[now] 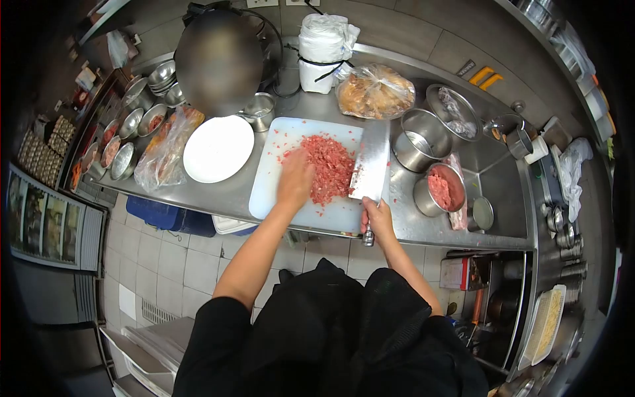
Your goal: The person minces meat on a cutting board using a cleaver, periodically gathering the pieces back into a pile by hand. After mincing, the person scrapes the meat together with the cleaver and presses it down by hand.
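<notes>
Chopped red meat is heaped on a white cutting board, with small bits scattered around it. My left hand is at the left edge of the heap; its fingers are blurred by motion. My right hand is closed round the handle of a broad cleaver. The blade lies nearly flat over the board's right side, beside the heap, with bits of meat stuck along its left edge.
A white plate lies left of the board, near a plastic bag of food and metal bowls. Rightward are a steel pot, a pot with meat and the sink. Behind sits a bagged item.
</notes>
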`<state>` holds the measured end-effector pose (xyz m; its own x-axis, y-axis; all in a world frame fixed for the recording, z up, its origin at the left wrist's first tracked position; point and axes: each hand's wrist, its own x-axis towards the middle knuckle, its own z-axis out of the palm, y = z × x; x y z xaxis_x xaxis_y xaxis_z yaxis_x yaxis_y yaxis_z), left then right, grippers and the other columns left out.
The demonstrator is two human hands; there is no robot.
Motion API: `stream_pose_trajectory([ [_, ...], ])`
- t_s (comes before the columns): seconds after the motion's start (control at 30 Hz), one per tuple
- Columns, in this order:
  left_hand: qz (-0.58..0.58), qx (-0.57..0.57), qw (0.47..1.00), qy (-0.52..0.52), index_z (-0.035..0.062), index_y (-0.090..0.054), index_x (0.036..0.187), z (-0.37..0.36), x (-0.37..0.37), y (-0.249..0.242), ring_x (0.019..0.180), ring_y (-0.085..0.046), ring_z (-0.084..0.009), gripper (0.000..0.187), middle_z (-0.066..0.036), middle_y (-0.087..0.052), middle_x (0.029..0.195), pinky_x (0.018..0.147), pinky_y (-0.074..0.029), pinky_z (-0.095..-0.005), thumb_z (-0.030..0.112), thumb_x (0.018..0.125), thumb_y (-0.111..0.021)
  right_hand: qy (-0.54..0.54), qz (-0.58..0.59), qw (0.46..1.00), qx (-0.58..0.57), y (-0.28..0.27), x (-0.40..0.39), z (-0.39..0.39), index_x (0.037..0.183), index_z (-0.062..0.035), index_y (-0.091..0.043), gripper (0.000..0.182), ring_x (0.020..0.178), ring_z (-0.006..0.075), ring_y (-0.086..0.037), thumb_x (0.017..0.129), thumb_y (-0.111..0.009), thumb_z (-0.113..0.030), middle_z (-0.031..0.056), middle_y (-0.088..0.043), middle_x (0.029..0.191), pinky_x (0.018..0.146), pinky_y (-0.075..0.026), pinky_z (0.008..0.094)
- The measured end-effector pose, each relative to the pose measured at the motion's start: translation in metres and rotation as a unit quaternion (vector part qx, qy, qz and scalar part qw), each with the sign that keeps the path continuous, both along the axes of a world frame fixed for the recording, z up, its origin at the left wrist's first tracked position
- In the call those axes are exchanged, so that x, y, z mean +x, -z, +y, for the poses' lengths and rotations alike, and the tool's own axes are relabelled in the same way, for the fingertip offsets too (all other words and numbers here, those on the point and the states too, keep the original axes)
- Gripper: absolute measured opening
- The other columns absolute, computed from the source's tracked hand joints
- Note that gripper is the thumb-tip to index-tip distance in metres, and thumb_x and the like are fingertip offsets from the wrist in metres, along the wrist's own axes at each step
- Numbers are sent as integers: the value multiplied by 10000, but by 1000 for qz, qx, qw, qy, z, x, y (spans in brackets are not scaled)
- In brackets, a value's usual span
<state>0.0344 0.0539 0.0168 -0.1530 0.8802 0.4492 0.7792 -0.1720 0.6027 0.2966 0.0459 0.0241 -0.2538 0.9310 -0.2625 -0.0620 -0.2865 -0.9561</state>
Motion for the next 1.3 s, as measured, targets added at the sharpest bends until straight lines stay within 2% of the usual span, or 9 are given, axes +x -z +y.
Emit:
stream_pose_trajectory([
  [0.23, 88, -56, 989, -107, -22, -555, 1324, -70, -46, 24, 1333, -469, -362, 406, -213, -532, 1404, 1156, -332, -461, 210, 991, -533, -7, -269, 908, 320, -122, -34, 9, 1049, 8, -656, 351, 533, 256, -664, 985, -562, -324, 175, -683, 688, 555, -517, 386],
  [0.37, 91, -14, 989, -115, -8, -577, 1279, -70, -45, 27, 1303, -484, -373, 369, -198, -557, 1361, 1142, -348, -465, 201, 976, -548, -35, -395, 866, 303, -102, -66, 29, 1057, -12, -669, 365, 614, 311, -691, 991, -525, -341, 195, -702, 749, 644, -546, 425],
  [0.43, 80, -16, 990, -118, -8, -576, 1274, -73, -42, 28, 1296, -483, -382, 365, -201, -555, 1354, 1136, -353, -468, 197, 972, -554, -286, -594, 748, 76, -100, -83, 31, 1086, -20, -667, 392, 636, 338, -693, 996, -495, -360, 198, -710, 788, 685, -551, 462],
  [0.6, 59, 5, 991, -121, -10, -571, 1260, -72, -41, 26, 1282, -481, -394, 360, -207, -551, 1334, 1109, -377, -472, 187, 958, -571, -170, -524, 798, 245, -123, -78, 28, 1058, 6, -651, 437, 691, 384, -699, 1002, -474, -390, 228, -711, 838, 776, -545, 481],
  [0.73, 67, 20, 991, -118, -13, -576, 1214, -72, -42, 20, 1230, -508, -387, 331, -201, -571, 1271, 1066, -406, -469, 159, 933, -596, -231, -572, 781, 101, -96, -93, 17, 1063, 27, -644, 446, 653, 380, -694, 1004, -469, -380, 239, -704, 825, 732, -551, 494],
  [0.9, 53, 34, 991, -117, -14, -578, 1178, -73, -41, 21, 1191, -523, -382, 301, -192, -580, 1220, 1045, -416, -470, 133, 916, -608, -279, -579, 759, 101, -114, -90, 22, 1007, 29, -663, 451, 623, 361, -691, 1005, -462, -374, 229, -701, 801, 693, -552, 490],
  [0.97, 55, 46, 990, -122, -9, -582, 1161, -73, -41, 22, 1187, -524, -380, 284, -191, -581, 1209, 1043, -417, -465, 136, 917, -604, -180, -539, 784, 251, -115, -89, 13, 975, 31, -668, 444, 592, 329, -689, 1005, -461, -360, 229, -696, 788, 671, -556, 462],
  [1.1, 66, 30, 989, -125, -4, -589, 1160, -72, -41, 21, 1179, -535, -380, 270, -187, -589, 1219, 1026, -427, -463, 134, 928, -598, -286, -573, 763, 81, -95, -101, 7, 1104, 24, -643, 440, 571, 302, -683, 1004, -455, -362, 203, -702, 784, 666, -560, 441],
  [1.3, 60, 52, 990, -118, 3, -584, 1126, -73, -42, 23, 1166, -532, -381, 236, -185, -587, 1196, 1017, -425, -467, 125, 925, -597, -257, -571, 767, 142, -132, -104, 5, 1106, 17, -648, 431, 563, 293, -679, 1000, -465, -359, 184, -700, 743, 650, -561, 426],
])
